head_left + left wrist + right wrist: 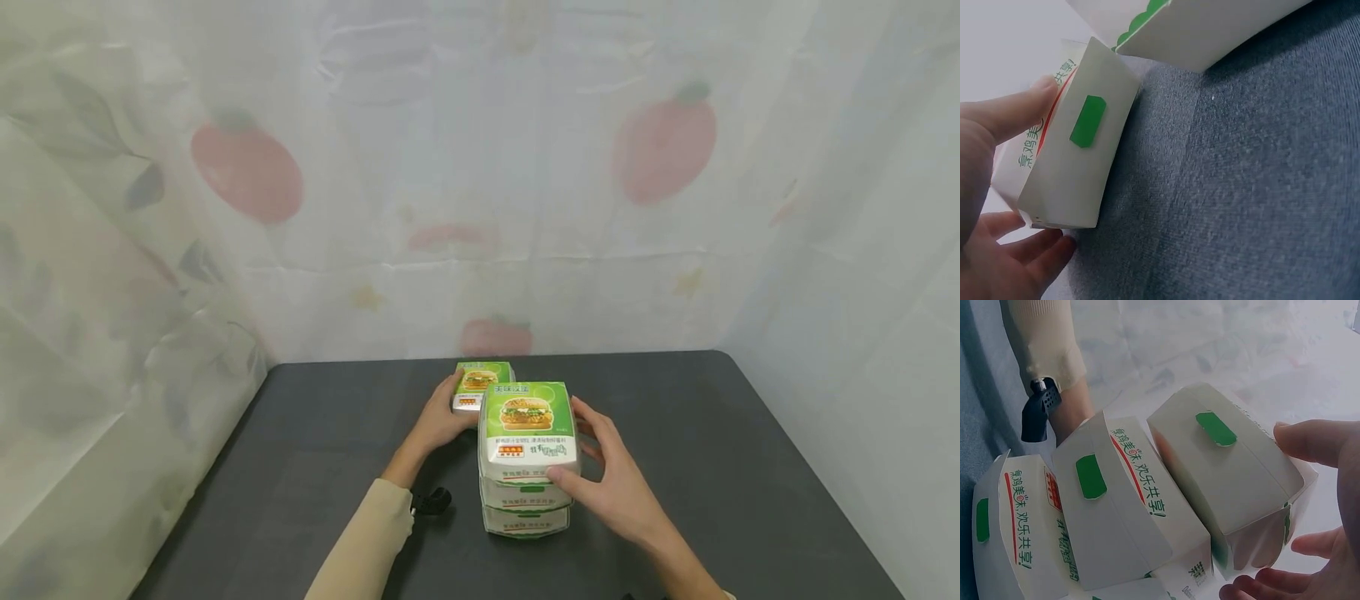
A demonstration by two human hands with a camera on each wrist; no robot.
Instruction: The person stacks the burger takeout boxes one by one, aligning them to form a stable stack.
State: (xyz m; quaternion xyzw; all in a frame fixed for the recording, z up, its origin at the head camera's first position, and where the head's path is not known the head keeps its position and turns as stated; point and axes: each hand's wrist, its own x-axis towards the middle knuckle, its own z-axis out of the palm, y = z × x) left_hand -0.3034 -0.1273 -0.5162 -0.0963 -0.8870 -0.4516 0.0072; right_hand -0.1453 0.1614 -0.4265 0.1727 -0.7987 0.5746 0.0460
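Three burger boxes are stacked on the dark table: a top burger box (527, 429), a middle burger box (525, 497) and a bottom burger box (527, 523). They are green and white with a printed burger. My right hand (618, 479) holds the top box, thumb at its near right corner and fingers along its right side. Behind the stack and to its left, a fourth burger box (482, 382) sits on the table, partly hidden. My left hand (437, 421) holds it; in the left wrist view the thumb presses its printed face (1038, 134) and the fingers touch its end.
The dark table (315, 450) runs back to a pale curtain (465, 167) with strawberry prints. A leaf-patterned curtain (75, 333) hangs on the left, and a white curtain (862, 292) on the right. A black wrist device (432, 502) is on my left wrist.
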